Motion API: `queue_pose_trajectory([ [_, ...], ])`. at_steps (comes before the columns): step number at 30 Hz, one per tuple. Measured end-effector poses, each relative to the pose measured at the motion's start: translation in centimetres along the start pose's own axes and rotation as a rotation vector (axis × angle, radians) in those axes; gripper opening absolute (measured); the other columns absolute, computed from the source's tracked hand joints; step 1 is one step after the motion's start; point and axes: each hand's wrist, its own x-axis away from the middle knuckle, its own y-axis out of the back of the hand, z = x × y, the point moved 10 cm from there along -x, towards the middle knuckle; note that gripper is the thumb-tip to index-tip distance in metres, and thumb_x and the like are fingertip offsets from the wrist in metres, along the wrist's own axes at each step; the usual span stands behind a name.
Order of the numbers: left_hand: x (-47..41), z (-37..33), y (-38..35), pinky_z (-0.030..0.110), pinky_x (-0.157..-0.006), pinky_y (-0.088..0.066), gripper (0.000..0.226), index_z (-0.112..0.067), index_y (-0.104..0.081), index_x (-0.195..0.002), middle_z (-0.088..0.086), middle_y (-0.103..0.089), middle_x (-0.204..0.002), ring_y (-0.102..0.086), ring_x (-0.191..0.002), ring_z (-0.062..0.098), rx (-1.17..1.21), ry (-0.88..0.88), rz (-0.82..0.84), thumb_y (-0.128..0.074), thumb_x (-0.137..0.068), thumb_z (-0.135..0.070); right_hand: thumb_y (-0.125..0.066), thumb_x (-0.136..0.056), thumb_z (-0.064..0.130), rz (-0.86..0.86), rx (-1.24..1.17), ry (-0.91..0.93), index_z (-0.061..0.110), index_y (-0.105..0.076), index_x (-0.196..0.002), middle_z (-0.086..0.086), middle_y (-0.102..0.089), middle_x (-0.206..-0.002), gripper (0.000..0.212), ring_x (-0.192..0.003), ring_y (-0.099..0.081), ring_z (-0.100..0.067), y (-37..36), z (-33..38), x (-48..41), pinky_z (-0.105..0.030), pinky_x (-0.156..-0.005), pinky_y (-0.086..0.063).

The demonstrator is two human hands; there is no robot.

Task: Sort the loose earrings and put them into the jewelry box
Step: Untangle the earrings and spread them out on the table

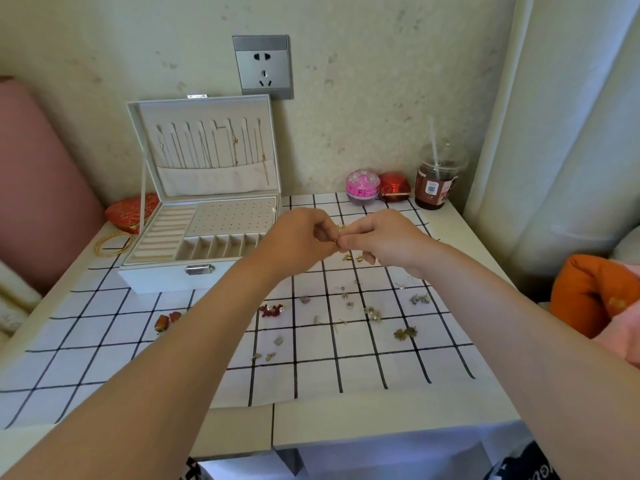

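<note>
The white jewelry box (162, 276) stands open at the back left of the table, its lid upright with chains hanging inside. Just right of the box, my left hand (298, 237) and my right hand (377, 239) meet above the cloth and together pinch a small gold earring (341, 230) between their fingertips. Several loose earrings lie on the checked cloth below: a red pair (272, 310), orange ones (166, 322), bronze leaf ones (405, 332), small silver ones (372, 313) and a gold pair (353, 258).
A checked cloth (346, 372) covers the white table. Gold bangles (112, 244) and a red pouch (130, 209) lie left of the box. A pink tin (362, 185), a red jar (394, 185) and a drink cup (436, 178) stand at the back right.
</note>
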Motion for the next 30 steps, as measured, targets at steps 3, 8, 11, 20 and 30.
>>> queue_pose_trajectory([
  [3,0.7,0.2,0.9,0.010,-0.060,-0.049,0.011,-0.020,-0.070,-0.084,-0.009,-0.071,-0.066,-0.064,-0.059,-0.003,0.087,-0.003,-0.008,-0.080,-0.080,-0.021,-0.075,-0.088,0.023,-0.004,-0.040,-0.020,0.019,-0.079,-0.093,0.006,-0.075,-0.080,0.008,-0.050,-0.046,-0.008,-0.4,0.4,0.4,-0.015,-0.044,-0.036],
  [8,2.2,0.5,2.2,0.010,-0.064,-0.048,0.017,-0.016,-0.070,-0.090,-0.008,-0.073,-0.074,-0.064,-0.061,-0.003,0.223,-0.042,-0.015,-0.080,-0.079,-0.010,-0.076,-0.087,0.031,-0.056,0.094,0.110,0.029,-0.075,-0.084,0.015,-0.070,-0.080,0.005,-0.058,-0.056,0.009,-1.0,2.2,0.8,-0.013,-0.062,-0.043],
  [11,3.0,0.3,2.8,0.006,-0.059,-0.042,0.012,-0.019,-0.072,-0.087,-0.012,-0.070,-0.075,-0.056,-0.056,-0.006,0.120,-0.064,-0.018,-0.080,-0.080,-0.013,-0.073,-0.086,0.042,-0.070,0.271,0.170,0.038,-0.072,-0.080,0.024,-0.067,-0.088,0.007,-0.089,-0.057,0.006,-1.6,3.1,1.3,-0.031,-0.091,-0.038],
  [20,5.5,2.2,-2.2,0.023,-0.076,-0.051,0.025,-0.025,-0.069,-0.115,-0.009,-0.066,-0.110,-0.061,-0.089,0.009,-0.497,-0.010,0.329,-0.067,-0.091,-0.024,-0.068,-0.090,0.043,0.113,0.690,0.120,0.035,-0.072,-0.087,0.018,-0.069,-0.098,0.010,-0.100,-0.061,-0.009,-4.6,1.5,2.0,-0.040,-0.099,-0.041],
  [30,6.1,3.2,-1.9,0.024,-0.077,-0.052,0.012,-0.025,-0.076,-0.097,-0.008,-0.071,-0.094,-0.062,-0.082,0.011,-0.416,0.021,0.278,-0.068,-0.089,-0.021,-0.068,-0.090,0.032,0.265,0.759,0.166,0.030,-0.075,-0.092,0.011,-0.066,-0.095,0.008,-0.089,-0.062,-0.013,-8.5,1.6,1.8,-0.036,-0.080,-0.054],
])
